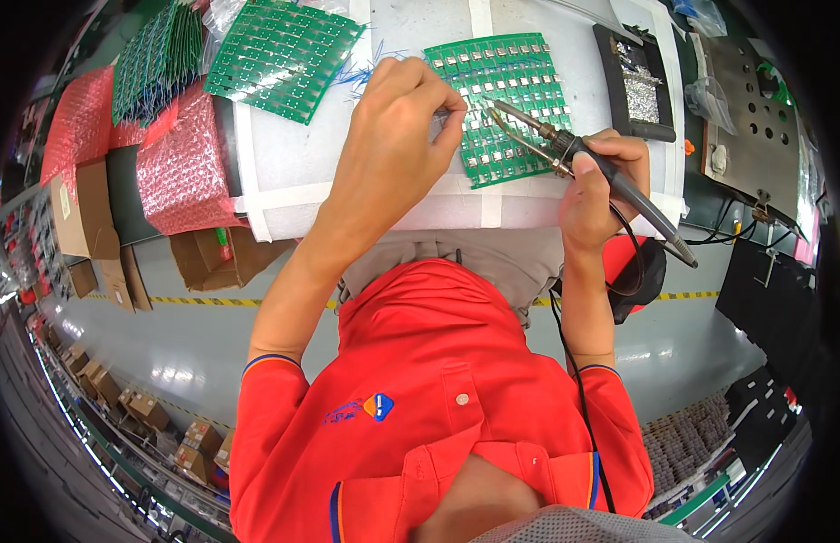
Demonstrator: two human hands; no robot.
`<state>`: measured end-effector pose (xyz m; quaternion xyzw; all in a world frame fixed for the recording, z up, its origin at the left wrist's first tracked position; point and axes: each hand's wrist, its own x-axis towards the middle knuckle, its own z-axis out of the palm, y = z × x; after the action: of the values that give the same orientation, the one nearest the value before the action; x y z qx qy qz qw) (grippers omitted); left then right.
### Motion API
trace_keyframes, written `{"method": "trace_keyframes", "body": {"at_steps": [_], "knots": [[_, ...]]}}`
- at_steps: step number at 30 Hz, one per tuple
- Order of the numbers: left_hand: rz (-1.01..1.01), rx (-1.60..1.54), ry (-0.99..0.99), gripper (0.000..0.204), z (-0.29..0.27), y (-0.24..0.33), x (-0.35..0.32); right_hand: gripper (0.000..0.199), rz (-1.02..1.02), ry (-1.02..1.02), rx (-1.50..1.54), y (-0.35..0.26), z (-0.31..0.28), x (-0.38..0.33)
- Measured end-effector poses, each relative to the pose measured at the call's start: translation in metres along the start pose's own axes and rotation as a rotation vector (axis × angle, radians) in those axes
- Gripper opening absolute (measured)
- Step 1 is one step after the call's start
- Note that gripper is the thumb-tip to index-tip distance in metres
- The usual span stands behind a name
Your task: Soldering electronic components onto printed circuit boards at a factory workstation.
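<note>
A green circuit board panel (pixel 539 83) with rows of small silvery parts lies on a white padded work surface (pixel 289 167). My right hand (pixel 602 181) grips a soldering iron (pixel 639 195) with a thin metal tube beside its tip, slanting over the panel's middle. At the panel's left edge, my left hand (pixel 394 131) has thumb and forefinger pinched together. What sits between those fingertips is too small to make out. Thin blue wires (pixel 352 77) are scattered behind the left hand. Farther left lies another green panel (pixel 284 59).
A black tray (pixel 610 86) of silvery scraps stands at the far right, near a metal box with round holes (pixel 754 149). Stacked green boards (pixel 157 63) and pink bubble wrap (pixel 180 176) occupy the left. A black cable (pixel 578 389) runs past my right arm.
</note>
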<state>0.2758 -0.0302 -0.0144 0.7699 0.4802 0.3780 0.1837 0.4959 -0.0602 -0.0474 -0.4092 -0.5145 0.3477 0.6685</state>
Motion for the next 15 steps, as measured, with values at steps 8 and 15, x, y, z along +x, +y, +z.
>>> {"method": "trace_keyframes", "body": {"at_steps": [8, 15], "knots": [[0.023, 0.058, -0.016, 0.007, 0.0030, 0.0004, 0.0042, 0.015, 0.030, -0.015, 0.040, -0.0018, 0.0033, 0.0009], [-0.012, 0.079, -0.071, 0.007, -0.0003, 0.0016, 0.0048, 0.015, 0.073, -0.061, 0.021, -0.0039, 0.0046, 0.0023]]}}
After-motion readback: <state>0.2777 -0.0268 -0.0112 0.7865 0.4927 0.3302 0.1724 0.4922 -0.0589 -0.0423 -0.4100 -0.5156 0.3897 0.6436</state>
